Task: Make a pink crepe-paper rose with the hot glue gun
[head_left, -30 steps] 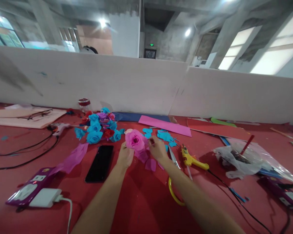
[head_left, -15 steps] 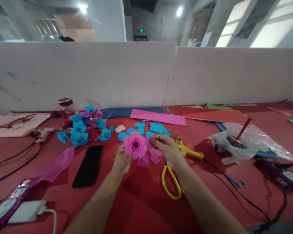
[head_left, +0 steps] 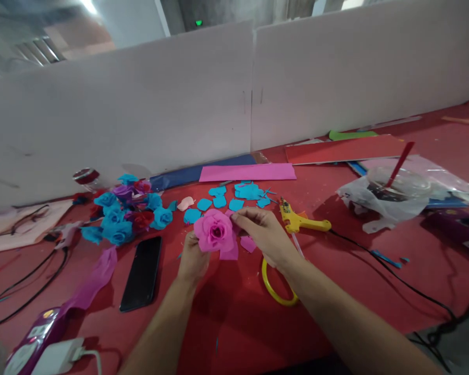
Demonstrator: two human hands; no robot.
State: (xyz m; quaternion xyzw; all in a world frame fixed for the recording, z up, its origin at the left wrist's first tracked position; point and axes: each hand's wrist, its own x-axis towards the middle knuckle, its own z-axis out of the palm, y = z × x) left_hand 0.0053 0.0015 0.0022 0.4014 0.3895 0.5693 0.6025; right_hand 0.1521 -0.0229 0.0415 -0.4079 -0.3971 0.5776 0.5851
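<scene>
A pink paper flower (head_left: 214,233) with a dark centre faces me above the red table. My left hand (head_left: 192,260) is closed around its underside; the flower hides most of those fingers. At the flower's right edge, thumb and fingertips of my right hand (head_left: 263,234) pinch a pink paper petal (head_left: 230,213), mostly covered by the hand and the flower. Loose pink pieces (head_left: 248,244) lie just below. Blue paper petals (head_left: 219,201) are scattered behind the flower. A yellow glue gun (head_left: 303,224) rests right of my right hand, and a yellow looped handle (head_left: 269,286) shows beneath that wrist.
At left are a bunch of blue, red and purple paper flowers (head_left: 117,221), a black phone (head_left: 141,273) and a purple power strip (head_left: 35,333). Pink paper (head_left: 248,172) lies behind. A cup in a plastic bag (head_left: 394,190) stands right. A white partition (head_left: 180,109) borders the back.
My view has tilted and dipped. My right hand has brought the pink petal in against the flower's right edge; before, more of the petal showed beside it. The left hand keeps its hold.
</scene>
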